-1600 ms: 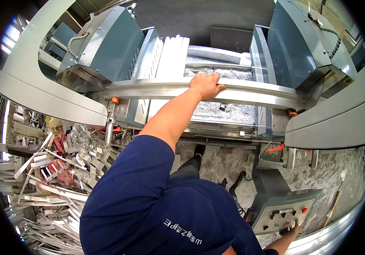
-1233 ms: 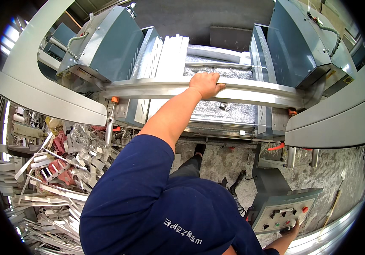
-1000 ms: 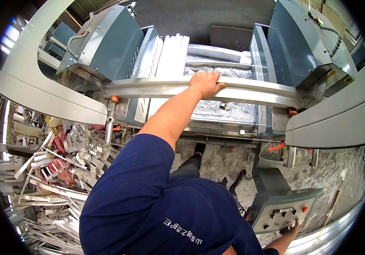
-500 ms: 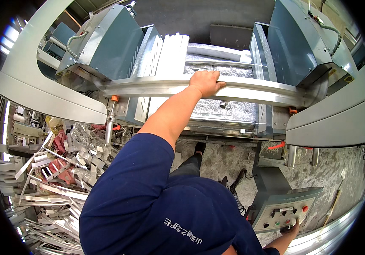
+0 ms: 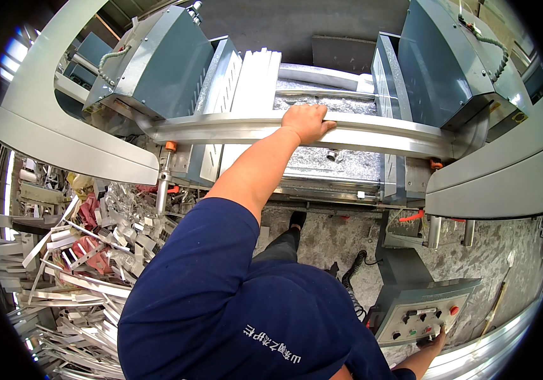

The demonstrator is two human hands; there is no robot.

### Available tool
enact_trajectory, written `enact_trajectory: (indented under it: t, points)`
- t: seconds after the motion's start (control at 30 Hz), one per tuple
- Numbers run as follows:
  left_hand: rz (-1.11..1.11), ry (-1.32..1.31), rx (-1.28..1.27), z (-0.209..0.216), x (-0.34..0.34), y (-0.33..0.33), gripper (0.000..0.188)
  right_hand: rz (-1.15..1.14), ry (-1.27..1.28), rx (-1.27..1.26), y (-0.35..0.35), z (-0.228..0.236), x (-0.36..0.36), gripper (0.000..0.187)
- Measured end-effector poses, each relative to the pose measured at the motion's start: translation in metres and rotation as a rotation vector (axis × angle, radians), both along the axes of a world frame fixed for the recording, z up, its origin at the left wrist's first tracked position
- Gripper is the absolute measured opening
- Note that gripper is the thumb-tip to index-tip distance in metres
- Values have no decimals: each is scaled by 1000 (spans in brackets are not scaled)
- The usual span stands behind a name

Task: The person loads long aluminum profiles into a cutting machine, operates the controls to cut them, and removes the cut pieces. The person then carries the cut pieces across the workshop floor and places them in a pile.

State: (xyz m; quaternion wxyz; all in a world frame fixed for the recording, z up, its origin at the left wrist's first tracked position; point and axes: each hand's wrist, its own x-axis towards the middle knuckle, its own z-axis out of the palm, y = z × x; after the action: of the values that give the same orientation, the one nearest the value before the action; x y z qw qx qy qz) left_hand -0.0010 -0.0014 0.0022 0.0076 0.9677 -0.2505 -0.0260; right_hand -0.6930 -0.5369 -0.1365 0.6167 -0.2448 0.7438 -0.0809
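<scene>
A long silver aluminium profile point(image 5: 373, 135) lies crosswise between the two blue-grey machine heads. My left hand point(image 5: 307, 122) is closed over its middle, fingers on the far side and thumb along the top. At the lower right, my right hand point(image 5: 434, 345) is at the near edge of a control panel point(image 5: 393, 329). One of its digits stretches up onto the panel face by the buttons; the other fingers are mostly hidden. A red knob point(image 5: 454, 311) sits on the panel's right side.
Machine heads point(image 5: 170, 69) point(image 5: 439, 69) flank the profile, with pale curved guards point(image 5: 69, 149) point(image 5: 493, 187) in front. White bars point(image 5: 255, 88) lie on the chip-covered bed point(image 5: 341, 163). Offcuts point(image 5: 88, 278) pile up at the left. A coiled black hose point(image 5: 349, 278) hangs beside the panel.
</scene>
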Motion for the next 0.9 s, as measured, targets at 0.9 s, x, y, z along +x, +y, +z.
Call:
enact_trajectory:
  t: [0.9]
  points:
    - [12,-30,-3,-3,-2,2,51,65,-6,44,-12,-17,-8,93]
